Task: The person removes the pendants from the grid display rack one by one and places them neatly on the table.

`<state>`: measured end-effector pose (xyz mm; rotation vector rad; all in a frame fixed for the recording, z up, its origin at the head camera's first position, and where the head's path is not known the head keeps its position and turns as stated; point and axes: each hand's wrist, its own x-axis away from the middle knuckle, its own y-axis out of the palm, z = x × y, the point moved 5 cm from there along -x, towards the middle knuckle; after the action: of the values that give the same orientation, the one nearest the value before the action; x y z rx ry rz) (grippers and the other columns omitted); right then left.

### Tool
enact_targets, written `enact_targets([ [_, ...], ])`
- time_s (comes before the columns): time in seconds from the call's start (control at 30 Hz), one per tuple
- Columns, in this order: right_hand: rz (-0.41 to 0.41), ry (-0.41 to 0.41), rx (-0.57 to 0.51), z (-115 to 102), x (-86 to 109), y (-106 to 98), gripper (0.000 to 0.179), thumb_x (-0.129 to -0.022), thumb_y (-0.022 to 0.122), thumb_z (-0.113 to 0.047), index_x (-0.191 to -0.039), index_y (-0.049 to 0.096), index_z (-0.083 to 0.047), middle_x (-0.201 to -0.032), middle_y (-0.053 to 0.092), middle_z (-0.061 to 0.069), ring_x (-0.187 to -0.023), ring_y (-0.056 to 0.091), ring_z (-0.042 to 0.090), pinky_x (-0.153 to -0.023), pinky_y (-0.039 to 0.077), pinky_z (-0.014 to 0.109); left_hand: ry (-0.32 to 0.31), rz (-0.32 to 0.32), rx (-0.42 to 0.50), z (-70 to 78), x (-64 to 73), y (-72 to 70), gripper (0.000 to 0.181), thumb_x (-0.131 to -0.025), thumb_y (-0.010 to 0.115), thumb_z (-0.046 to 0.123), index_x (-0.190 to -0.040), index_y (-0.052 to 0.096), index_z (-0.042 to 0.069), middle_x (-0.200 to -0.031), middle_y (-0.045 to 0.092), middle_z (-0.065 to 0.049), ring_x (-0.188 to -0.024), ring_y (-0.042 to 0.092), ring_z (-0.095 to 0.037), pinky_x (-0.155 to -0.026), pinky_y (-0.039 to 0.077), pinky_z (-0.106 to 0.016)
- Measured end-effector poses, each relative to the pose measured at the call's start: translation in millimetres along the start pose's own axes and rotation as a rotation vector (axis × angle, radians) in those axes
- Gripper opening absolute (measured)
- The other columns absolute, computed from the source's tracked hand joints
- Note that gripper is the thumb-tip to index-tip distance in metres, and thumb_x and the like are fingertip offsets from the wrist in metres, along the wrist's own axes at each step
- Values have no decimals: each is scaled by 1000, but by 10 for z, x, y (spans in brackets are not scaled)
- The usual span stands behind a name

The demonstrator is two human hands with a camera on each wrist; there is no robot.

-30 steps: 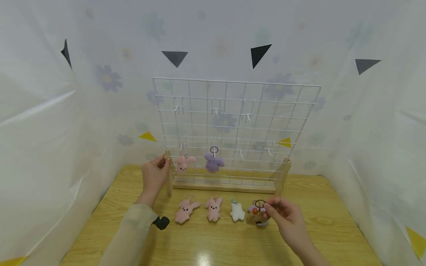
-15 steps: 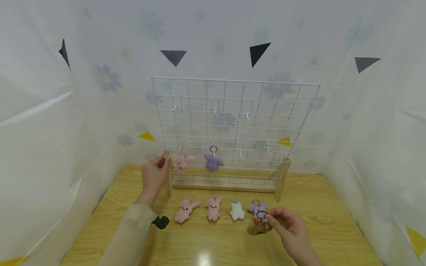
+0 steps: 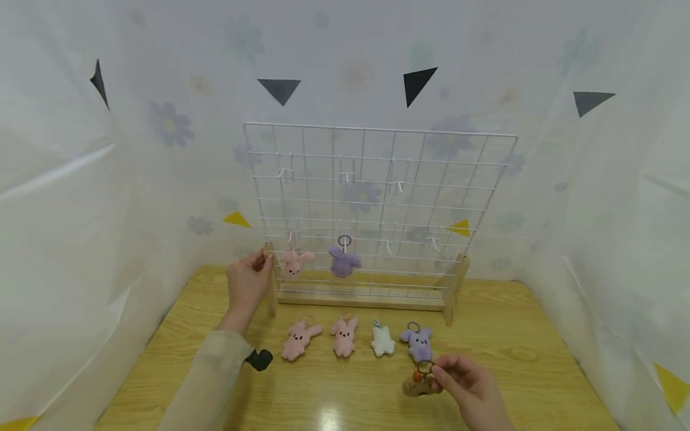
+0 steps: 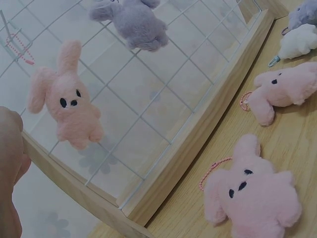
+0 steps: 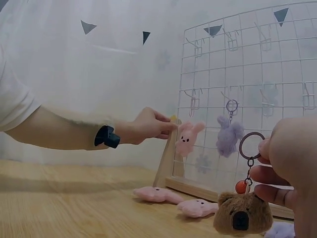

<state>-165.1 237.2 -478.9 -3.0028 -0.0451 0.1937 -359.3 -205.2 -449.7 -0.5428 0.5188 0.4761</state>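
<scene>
My left hand (image 3: 247, 287) pinches the top of the rack's left wooden post (image 3: 272, 293). At the front right, my right hand (image 3: 469, 389) pinches the metal ring (image 5: 241, 147) of a brown plush keychain (image 5: 242, 215). This animal-head charm, with an orange bead (image 5: 241, 187) on its chain, dangles just above the table. Close in front of that hand lies a purple plush keychain (image 3: 420, 344). To its left are a white one (image 3: 383, 342) and two pink rabbit keychains. A pink rabbit (image 4: 74, 104) and a purple plush (image 3: 343, 263) hang from lower hooks on the white wire grid (image 3: 377, 199).
Three hooks sit in the grid's upper row, and two more at its lower right carry nothing. A wooden base bar (image 3: 361, 300) runs along the grid's foot. Pale flowered sheets enclose the wooden table (image 3: 215, 383) at the back and sides.
My right hand has drawn the brown keychain toward the front of the table, uncovering the purple one. My left hand keeps its place on the post.
</scene>
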Motion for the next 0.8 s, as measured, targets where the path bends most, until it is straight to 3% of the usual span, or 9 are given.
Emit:
enact_targets([
  [0.2,7,162,15,122,112,3,17,-101,69,-3,-109,66,12,-93,70,15,-78,69,21,-73,63,32,-13,-7,-5,-5,-2,-4,24,-98,78,11,-117,78,-4,-99,78,-20,-82,79,-29,-68,65,-36],
  [0.33,41,182,31,163,180,1,17,-99,70,-1,-107,67,13,-93,71,17,-76,69,22,-71,63,33,-11,-6,-6,-7,-7,4,24,-98,77,11,-117,77,-4,-98,78,-20,-81,79,-29,-66,64,-32],
  [0.5,86,212,56,218,261,1,15,-98,72,-1,-106,68,11,-87,70,16,-73,68,24,-68,62,33,1,-9,-9,3,-13,8,24,-99,77,11,-117,77,-5,-98,78,-21,-80,79,-30,-66,65,-38],
  [0.8,77,403,38,374,398,-44,20,-100,72,-7,-109,67,10,-87,69,16,-76,69,23,-66,61,34,10,-10,-17,6,-4,2,25,-99,77,11,-118,77,-5,-98,78,-20,-80,79,-30,-66,65,-41],
])
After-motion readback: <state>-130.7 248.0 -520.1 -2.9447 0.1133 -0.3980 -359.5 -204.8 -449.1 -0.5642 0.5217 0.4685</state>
